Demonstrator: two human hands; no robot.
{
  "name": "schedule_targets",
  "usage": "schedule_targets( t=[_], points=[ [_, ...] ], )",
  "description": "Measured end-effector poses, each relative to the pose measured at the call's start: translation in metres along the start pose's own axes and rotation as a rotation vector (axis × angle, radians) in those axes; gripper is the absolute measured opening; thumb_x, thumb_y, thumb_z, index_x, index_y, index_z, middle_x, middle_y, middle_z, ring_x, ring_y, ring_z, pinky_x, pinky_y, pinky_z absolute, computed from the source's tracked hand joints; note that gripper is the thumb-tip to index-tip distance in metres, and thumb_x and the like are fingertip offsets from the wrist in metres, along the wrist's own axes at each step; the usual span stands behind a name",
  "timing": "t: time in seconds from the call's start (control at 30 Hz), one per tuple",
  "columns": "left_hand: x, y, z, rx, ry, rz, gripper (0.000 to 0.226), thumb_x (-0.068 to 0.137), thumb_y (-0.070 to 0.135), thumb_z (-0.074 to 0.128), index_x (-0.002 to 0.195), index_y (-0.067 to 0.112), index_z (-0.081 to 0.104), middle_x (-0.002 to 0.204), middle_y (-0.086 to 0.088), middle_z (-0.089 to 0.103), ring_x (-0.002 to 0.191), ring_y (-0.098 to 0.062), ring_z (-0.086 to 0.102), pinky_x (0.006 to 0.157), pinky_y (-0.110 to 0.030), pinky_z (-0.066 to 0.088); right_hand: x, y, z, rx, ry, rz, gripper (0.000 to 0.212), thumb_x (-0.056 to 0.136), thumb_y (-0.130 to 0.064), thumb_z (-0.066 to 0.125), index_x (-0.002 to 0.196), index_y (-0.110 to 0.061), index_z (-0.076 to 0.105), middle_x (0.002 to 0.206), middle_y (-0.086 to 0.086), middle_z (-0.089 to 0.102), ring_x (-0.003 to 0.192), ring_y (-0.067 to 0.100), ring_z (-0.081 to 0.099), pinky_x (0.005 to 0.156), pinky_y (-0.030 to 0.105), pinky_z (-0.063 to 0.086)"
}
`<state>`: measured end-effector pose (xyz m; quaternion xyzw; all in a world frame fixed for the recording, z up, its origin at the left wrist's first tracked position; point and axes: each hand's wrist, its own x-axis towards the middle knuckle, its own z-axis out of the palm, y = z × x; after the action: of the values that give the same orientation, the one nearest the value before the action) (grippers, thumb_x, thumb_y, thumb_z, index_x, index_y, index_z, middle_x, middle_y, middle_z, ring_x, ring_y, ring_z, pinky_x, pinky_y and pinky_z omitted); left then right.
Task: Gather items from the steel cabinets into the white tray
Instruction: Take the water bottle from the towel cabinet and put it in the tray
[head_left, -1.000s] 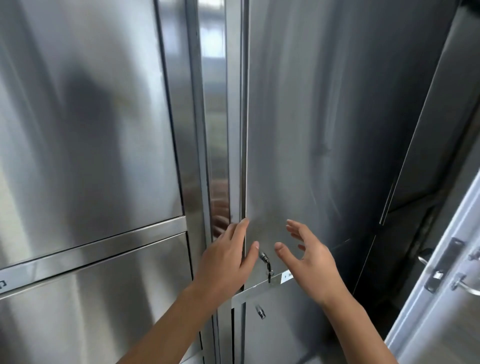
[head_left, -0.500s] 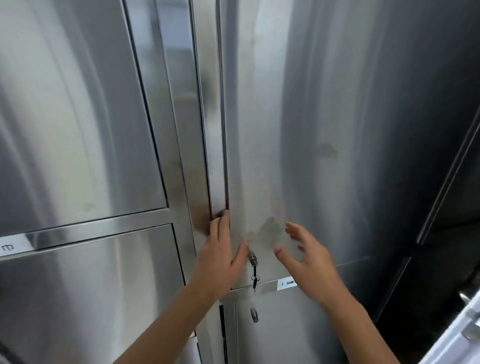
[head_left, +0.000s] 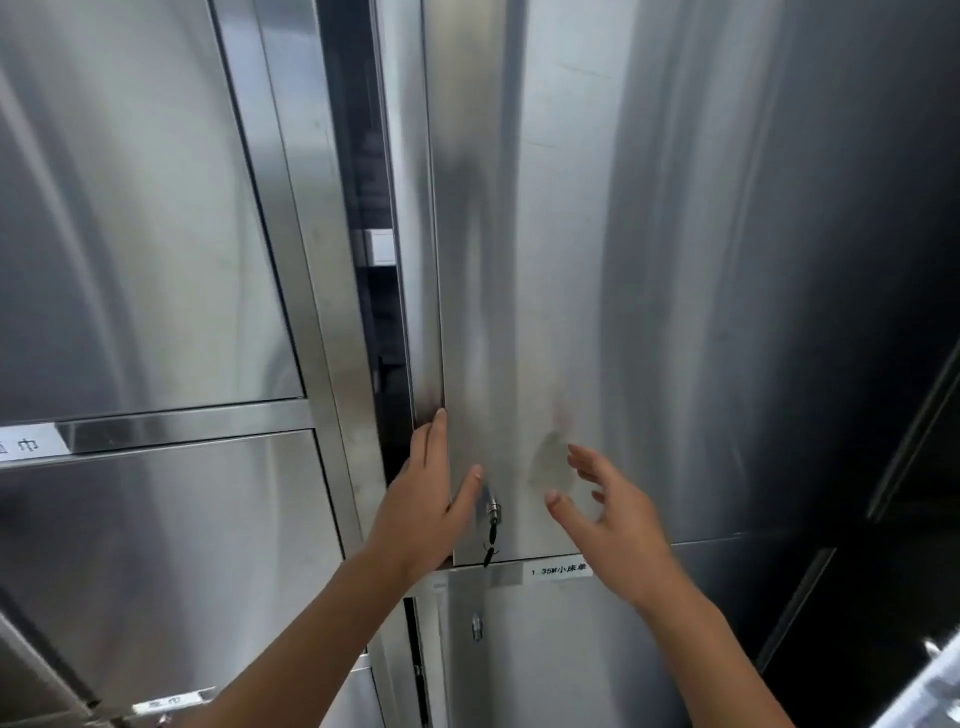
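The left hand (head_left: 423, 499) grips the door (head_left: 623, 312) edge just left of the lock (head_left: 491, 508). The right hand (head_left: 613, 514) hovers spread and empty to the lock's right. Fingers behind the edge could be pinched if the door swings shut. The tray is out of view.

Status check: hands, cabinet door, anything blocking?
Left hand grips edge of upper brushed-steel cabinet door, door ajar. Right hand open, hovering before it. Small metal key with black cord in lock; white tray not in view.
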<state>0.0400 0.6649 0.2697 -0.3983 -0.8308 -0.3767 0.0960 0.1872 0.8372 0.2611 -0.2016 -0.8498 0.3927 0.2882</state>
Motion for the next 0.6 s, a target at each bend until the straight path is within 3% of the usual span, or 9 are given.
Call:
schedule_targets(
  t=[0.3,0.6],
  points=[
    [0.023,0.047,0.051,-0.051,-0.136,0.07,0.078,0.095,0.063,0.036,0.154,0.034,-0.005,0.159,0.012,0.01,0.137,-0.018,0.042,0.109,-0.044,0.041,-0.005,0.027,-0.05,-0.049,0.063,0.037,0.066,0.082,-0.067,0.06,0.142,-0.04,0.047,0.135,-0.024,0.055,0.123,-0.003,0.052,0.104,0.03,0.046],
    [0.046,0.097,0.108,-0.166,-0.203,0.184,0.069,0.1,0.045,0.043,0.155,0.02,0.011,0.159,0.01,0.012,0.142,-0.018,0.033,0.113,-0.033,0.033,-0.019,0.044,-0.105,-0.149,0.19,0.123,0.062,0.09,-0.045,0.07,0.146,-0.028,0.048,0.142,-0.013,0.056,0.13,0.002,0.05,0.109,0.026,0.04]
  ],
)
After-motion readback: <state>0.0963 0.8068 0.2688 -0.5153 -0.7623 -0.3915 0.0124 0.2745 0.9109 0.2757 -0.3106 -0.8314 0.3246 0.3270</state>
